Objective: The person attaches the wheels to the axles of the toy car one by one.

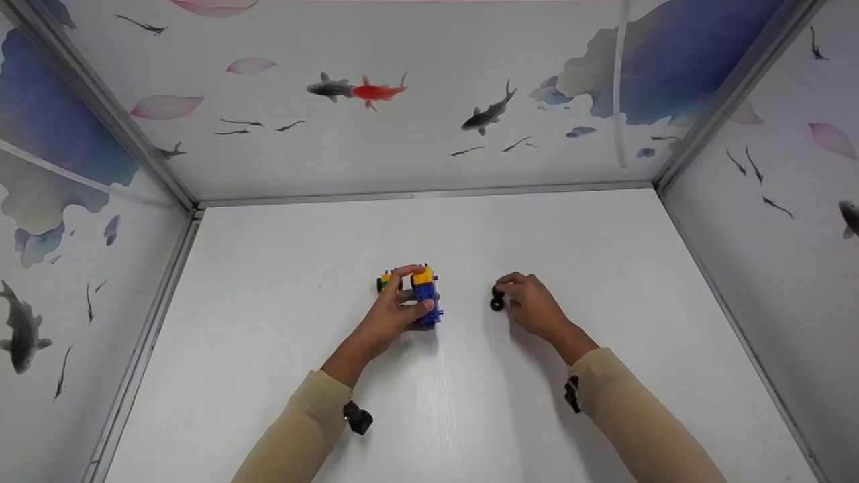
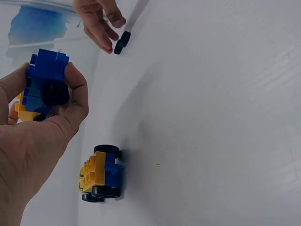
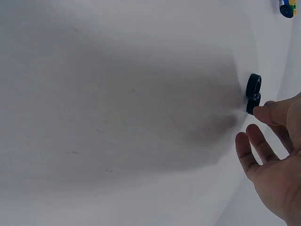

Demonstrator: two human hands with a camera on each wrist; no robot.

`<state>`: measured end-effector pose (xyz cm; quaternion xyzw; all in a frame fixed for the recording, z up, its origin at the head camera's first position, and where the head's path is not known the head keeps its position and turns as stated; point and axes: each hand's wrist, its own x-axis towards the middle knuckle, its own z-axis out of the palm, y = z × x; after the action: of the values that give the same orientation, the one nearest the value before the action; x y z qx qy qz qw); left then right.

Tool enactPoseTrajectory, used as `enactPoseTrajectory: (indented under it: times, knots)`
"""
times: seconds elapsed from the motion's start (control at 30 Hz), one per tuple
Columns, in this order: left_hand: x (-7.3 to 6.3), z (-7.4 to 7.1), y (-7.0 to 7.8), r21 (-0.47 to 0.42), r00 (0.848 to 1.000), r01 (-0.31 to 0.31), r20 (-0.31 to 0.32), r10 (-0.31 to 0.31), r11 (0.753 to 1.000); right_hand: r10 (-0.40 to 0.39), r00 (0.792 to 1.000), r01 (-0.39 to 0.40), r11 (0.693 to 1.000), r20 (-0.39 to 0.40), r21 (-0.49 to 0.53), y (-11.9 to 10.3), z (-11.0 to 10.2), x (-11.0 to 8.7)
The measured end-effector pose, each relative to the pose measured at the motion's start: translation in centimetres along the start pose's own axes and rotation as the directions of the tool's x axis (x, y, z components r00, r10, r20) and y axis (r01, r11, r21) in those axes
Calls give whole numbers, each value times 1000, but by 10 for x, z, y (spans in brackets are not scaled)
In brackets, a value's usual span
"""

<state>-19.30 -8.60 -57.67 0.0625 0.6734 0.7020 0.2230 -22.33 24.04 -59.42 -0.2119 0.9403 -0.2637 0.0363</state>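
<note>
My left hand (image 1: 389, 312) grips a toy vehicle built of blue and yellow bricks (image 1: 424, 298), holding it above the white table. A black wheel shows on its blue side in the left wrist view. Two black toy wheels (image 3: 254, 87) sit side by side, touching, on the table to the right. My right hand (image 1: 535, 305) is at these wheels with its fingers spread; in the right wrist view the thumb tip (image 3: 261, 112) overlaps the nearer wheel. Whether it touches the wheel is unclear. A second brick vehicle (image 2: 99, 174), yellow, blue and green with black wheels, stands behind my left hand.
The white table (image 1: 302, 268) is bounded by a back wall (image 1: 416, 154) and two side walls, painted with fish and petals. Grey metal strips (image 1: 429, 195) run along the edges. A small black device is strapped to each sleeve.
</note>
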Motion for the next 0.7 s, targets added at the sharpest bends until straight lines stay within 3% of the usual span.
enactPoseTrajectory:
  times: [0.1,0.2,0.4,0.7]
  knots:
    - [0,1,0,-2,1000,5,-7,-5,1000,-8,1000,7,999,-17,-51,3,1,-2]
    - [0,2,0,-1,1000,9,-15,-9,1000,34,998,-38,997,-54,-71,5,1,-3]
    - [1,2,0,-5,1000,7,-28,-7,1000,147,983,-151,988,-110,-28,6,3,-3]
    - [1,1,-3,0,999,3,-38,-3,1000,205,968,-198,978,-145,58,4,5,-5]
